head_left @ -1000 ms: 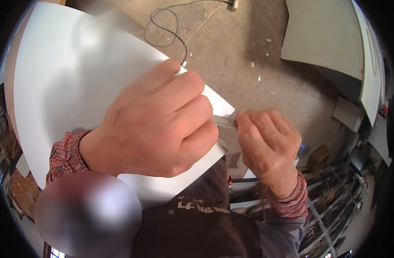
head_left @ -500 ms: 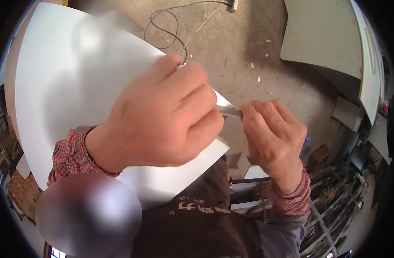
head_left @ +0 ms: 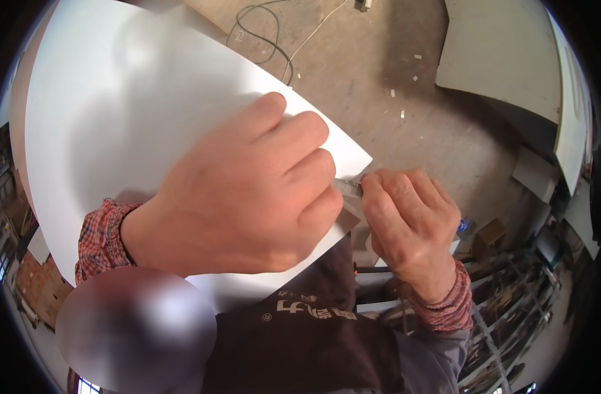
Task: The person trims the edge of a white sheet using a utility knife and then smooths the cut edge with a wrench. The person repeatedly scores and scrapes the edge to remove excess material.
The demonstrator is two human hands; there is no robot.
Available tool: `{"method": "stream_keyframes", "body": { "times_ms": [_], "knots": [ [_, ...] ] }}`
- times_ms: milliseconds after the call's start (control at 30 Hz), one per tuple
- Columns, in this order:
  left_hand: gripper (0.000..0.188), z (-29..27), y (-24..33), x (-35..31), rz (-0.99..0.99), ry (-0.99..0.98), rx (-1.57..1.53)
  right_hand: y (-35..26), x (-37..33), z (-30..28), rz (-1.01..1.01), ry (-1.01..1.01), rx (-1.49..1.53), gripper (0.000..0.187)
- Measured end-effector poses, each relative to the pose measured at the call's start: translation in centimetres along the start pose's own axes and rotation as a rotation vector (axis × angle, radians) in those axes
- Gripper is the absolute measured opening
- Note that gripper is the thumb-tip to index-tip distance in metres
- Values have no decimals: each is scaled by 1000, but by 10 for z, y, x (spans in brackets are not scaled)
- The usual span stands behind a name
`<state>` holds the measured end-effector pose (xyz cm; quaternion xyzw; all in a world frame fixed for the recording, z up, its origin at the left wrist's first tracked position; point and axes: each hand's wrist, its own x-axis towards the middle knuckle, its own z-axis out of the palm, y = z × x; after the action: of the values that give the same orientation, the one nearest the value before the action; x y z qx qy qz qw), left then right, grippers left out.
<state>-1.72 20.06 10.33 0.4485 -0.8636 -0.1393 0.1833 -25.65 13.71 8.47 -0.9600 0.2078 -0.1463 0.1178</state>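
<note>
Strip [head_left: 348, 186] spans between your left hand [head_left: 248, 190] and right hand [head_left: 415, 223], by a corner of the white panel [head_left: 64, 131]. Left curls above the panel, grip hidden; right pinches the strip's end. Beyond the panel, cable [head_left: 290, 69] crosses floor [head_left: 359, 72].

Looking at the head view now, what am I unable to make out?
All in the head view:
- Left hand: palm and grip, hidden under its own back.
- Right hand: fingertips, hidden by its knuckles.
- Strip: its ends, covered by the hands.
- Board: far end, cut off by the top edge.
- Oval: too blurred to identify.
</note>
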Motion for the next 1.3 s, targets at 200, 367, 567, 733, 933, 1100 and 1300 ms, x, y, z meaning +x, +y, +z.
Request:
{"method": "stream_keyframes", "body": {
  "times_ms": [200,367,567,733,933,1100,1300],
  "knots": [
    [18,8,1,0,-25,94,46,10,3,-4,-34,-16,16,31],
    [18,-2,12,-4,-38,-30,23,-4,-3,-2,-24,-26,50,32],
    [17,0,13,-3,-74,2,14,3,0,-1,-40,-29,40,29],
    [16,-6,22,-6,-71,-64,9,-6,-5,-5,-32,-69,80,29],
    [17,-5,21,-6,-80,-66,0,1,-1,-5,-64,-63,84,28],
    [17,0,27,-9,-98,-28,9,9,5,-11,-105,-112,139,25],
    [16,0,37,-11,-92,-76,14,10,5,-16,-150,-164,152,21]
  ]
}}
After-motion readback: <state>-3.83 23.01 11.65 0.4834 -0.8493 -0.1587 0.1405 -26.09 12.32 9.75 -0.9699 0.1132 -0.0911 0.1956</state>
